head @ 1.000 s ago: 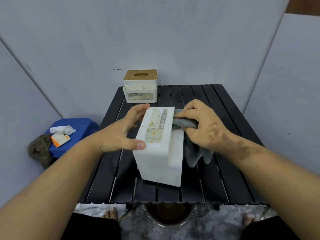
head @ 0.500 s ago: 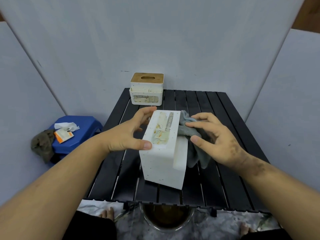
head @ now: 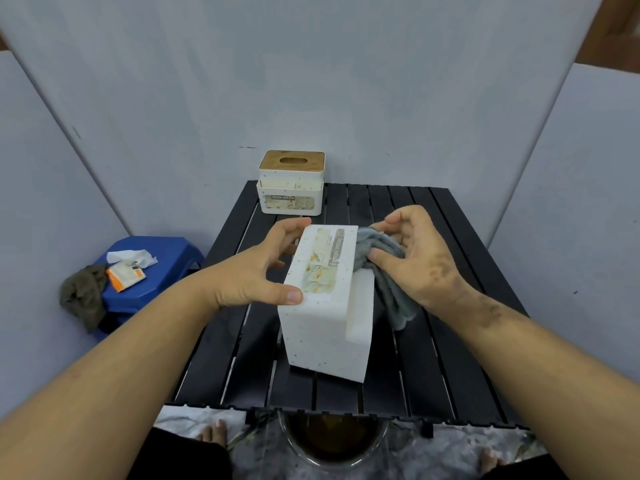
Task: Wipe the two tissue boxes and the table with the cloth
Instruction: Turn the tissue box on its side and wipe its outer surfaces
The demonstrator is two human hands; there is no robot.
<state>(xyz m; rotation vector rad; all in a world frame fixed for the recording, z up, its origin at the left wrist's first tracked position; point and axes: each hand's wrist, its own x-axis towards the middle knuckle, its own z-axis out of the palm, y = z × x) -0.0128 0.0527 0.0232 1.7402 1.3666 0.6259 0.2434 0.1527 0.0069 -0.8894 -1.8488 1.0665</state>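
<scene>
Both hands were on the near tissue box (head: 325,306), head view, the only view I had. Left hand (head: 249,282) clamped it, thumb on the near top edge, fingers curled round the far end. Right hand (head: 412,258) gripped the grey cloth (head: 388,271), thumb and fingers pinching the bunched fabric against the box's right side. Hands stood apart, box between them. That box lay on its side on the black slatted table (head: 450,358), labelled face up. Second tissue box (head: 291,183), wooden lid on, stood upright at the far left edge of the table, well apart from both hands.

Step in hand, my call: wiping the right side of the near box. To do it well I'd keep the left grip firm so the box doesn't skid on the slats, flatten the cloth rather than leave it balled, run full strokes end to end, then rotate for the remaining faces. The stepped ledge on the near right corner wants a separate pass.

Hard to see: the wiped face was covered by cloth and hand, so I couldn't judge how clean it was. Left fingertips were hidden behind the box. Box underside was unseen. A blue stool (head: 152,258) at left carried paper scraps and a packet, its print unreadable. A bowl (head: 332,445) below the table edge was partly cut off.
</scene>
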